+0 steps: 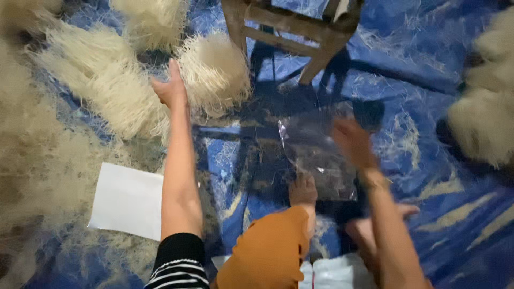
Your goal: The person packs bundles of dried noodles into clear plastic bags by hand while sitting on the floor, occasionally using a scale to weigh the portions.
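My left hand [171, 88] reaches far forward to a pale, round bundle of dry thin noodles [214, 72], fingers spread and touching its left edge. My right hand [352, 142], blurred by motion, grips a clear plastic bag [316, 155] that hangs open above the blue tarp [417, 80]. My bare foot [302, 190] and an orange-clad knee [267, 249] lie just below the bag.
Several more noodle heaps [101, 80] cover the left side, and others [484, 123] sit at the right edge. A white sheet [126, 200] lies at the left. A wooden stool [297, 27] stands at the top centre. Loose noodle strands litter the tarp.
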